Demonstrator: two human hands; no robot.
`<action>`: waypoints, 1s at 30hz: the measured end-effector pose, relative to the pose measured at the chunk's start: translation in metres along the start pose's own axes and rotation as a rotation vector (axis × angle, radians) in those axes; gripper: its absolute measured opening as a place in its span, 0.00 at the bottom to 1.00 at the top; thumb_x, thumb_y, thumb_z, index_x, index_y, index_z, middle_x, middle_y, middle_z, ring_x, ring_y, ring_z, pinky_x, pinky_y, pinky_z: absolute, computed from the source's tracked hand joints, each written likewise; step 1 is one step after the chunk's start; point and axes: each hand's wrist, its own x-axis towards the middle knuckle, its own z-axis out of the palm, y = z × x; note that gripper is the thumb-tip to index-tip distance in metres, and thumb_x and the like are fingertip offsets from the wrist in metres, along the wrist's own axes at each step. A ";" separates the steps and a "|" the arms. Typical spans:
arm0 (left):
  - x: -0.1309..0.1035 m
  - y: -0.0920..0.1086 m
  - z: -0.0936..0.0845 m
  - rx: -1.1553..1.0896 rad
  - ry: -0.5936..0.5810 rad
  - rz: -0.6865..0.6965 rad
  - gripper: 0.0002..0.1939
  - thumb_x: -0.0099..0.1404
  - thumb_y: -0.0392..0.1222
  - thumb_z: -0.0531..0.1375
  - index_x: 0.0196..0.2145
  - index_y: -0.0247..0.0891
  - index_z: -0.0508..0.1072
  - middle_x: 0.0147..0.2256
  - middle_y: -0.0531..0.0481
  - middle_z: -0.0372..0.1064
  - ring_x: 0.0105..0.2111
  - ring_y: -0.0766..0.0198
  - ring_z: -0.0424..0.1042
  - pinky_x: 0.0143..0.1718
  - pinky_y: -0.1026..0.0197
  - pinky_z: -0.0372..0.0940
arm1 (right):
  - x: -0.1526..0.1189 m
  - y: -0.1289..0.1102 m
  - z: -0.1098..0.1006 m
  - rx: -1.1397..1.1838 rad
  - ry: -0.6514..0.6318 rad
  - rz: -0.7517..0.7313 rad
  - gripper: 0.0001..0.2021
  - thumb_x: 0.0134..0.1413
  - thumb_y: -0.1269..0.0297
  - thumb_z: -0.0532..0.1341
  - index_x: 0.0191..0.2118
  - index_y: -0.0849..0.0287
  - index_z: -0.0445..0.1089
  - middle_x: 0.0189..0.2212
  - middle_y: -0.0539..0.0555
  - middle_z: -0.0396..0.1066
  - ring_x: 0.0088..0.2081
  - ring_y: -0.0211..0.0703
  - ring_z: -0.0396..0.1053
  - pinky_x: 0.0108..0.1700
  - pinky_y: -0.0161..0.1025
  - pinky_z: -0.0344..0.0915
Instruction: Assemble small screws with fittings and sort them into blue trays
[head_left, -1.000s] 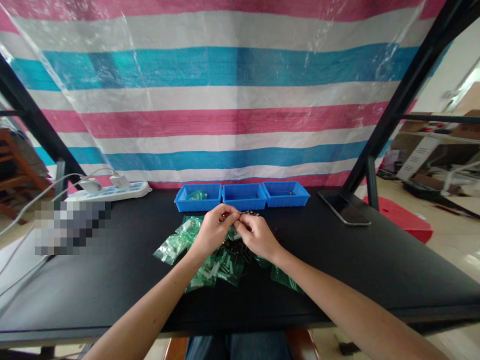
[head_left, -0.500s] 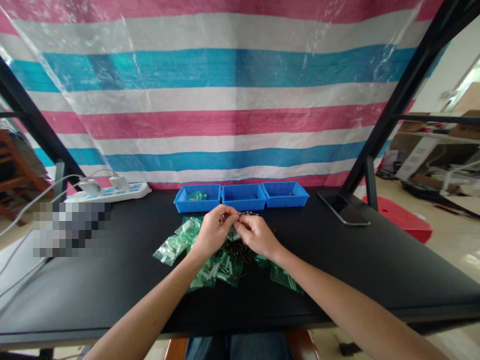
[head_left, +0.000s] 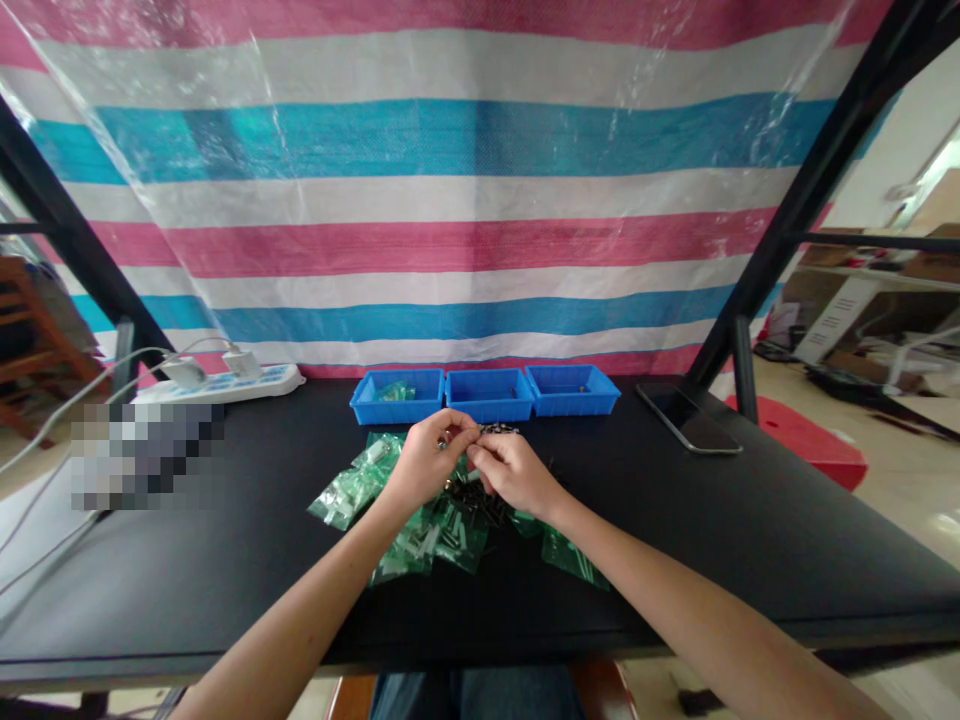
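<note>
Black table [head_left: 712, 540] below; left hand [head_left: 429, 458] and right hand [head_left: 519, 476] tip to tip, grip too hidden to tell. Dark bits [head_left: 489, 502], green bags [head_left: 346, 492] under and around, likely for easy reach; blue trays [head_left: 491, 409] just past.

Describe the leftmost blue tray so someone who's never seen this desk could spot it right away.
On the black table, find the row of three blue trays along the far side, in front of the striped sheet. Take the leftmost tray, at the end nearest the white power strip. Unlike its two neighbours, it has green plastic packaging inside.
</note>
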 end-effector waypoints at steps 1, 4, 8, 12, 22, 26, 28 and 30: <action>0.000 0.000 -0.001 -0.002 -0.019 -0.007 0.09 0.59 0.43 0.56 0.29 0.35 0.71 0.27 0.50 0.70 0.27 0.66 0.66 0.29 0.65 0.60 | 0.000 0.001 -0.001 -0.046 0.017 -0.021 0.14 0.55 0.67 0.49 0.19 0.60 0.57 0.13 0.46 0.57 0.17 0.32 0.56 0.22 0.30 0.50; 0.001 0.000 -0.005 0.092 -0.047 0.018 0.11 0.61 0.42 0.53 0.35 0.36 0.73 0.31 0.49 0.72 0.29 0.64 0.68 0.31 0.64 0.62 | 0.001 0.003 -0.005 -0.278 0.051 -0.103 0.12 0.53 0.69 0.52 0.19 0.60 0.57 0.15 0.46 0.58 0.20 0.33 0.55 0.24 0.31 0.48; 0.001 -0.004 -0.009 0.324 -0.193 0.183 0.11 0.62 0.38 0.52 0.35 0.39 0.75 0.32 0.48 0.72 0.33 0.62 0.69 0.36 0.63 0.62 | 0.001 0.005 -0.014 -0.534 0.038 -0.102 0.10 0.52 0.69 0.54 0.21 0.60 0.61 0.17 0.47 0.61 0.21 0.34 0.57 0.26 0.33 0.47; -0.001 -0.006 -0.010 0.395 -0.237 0.204 0.12 0.63 0.38 0.52 0.39 0.41 0.74 0.34 0.49 0.73 0.34 0.61 0.70 0.36 0.64 0.62 | 0.000 0.005 -0.017 -0.634 0.051 -0.089 0.09 0.52 0.68 0.53 0.23 0.59 0.63 0.19 0.49 0.65 0.23 0.36 0.60 0.27 0.33 0.47; 0.000 -0.007 -0.013 0.437 -0.229 0.227 0.10 0.64 0.39 0.52 0.35 0.40 0.74 0.32 0.50 0.72 0.33 0.63 0.69 0.35 0.64 0.60 | -0.001 0.003 -0.018 -0.689 0.032 -0.116 0.07 0.52 0.67 0.54 0.25 0.59 0.64 0.21 0.50 0.67 0.25 0.37 0.63 0.27 0.33 0.48; 0.000 -0.008 -0.012 0.462 -0.189 0.173 0.09 0.64 0.39 0.53 0.34 0.39 0.73 0.32 0.51 0.72 0.31 0.64 0.69 0.34 0.65 0.60 | -0.001 0.004 -0.018 -0.661 0.052 -0.124 0.08 0.54 0.66 0.54 0.26 0.59 0.64 0.20 0.49 0.65 0.24 0.36 0.61 0.27 0.33 0.48; 0.000 -0.008 -0.012 0.464 -0.168 0.159 0.08 0.64 0.38 0.53 0.34 0.39 0.73 0.33 0.51 0.72 0.31 0.64 0.69 0.33 0.65 0.60 | -0.001 0.004 -0.017 -0.642 0.058 -0.130 0.07 0.55 0.65 0.54 0.28 0.59 0.65 0.21 0.49 0.66 0.24 0.36 0.62 0.27 0.32 0.48; 0.001 -0.009 -0.012 0.470 -0.159 0.158 0.08 0.64 0.38 0.53 0.34 0.39 0.73 0.33 0.51 0.73 0.32 0.65 0.69 0.32 0.66 0.60 | -0.001 0.004 -0.017 -0.633 0.068 -0.132 0.07 0.55 0.65 0.54 0.29 0.59 0.65 0.21 0.49 0.66 0.25 0.36 0.62 0.28 0.32 0.48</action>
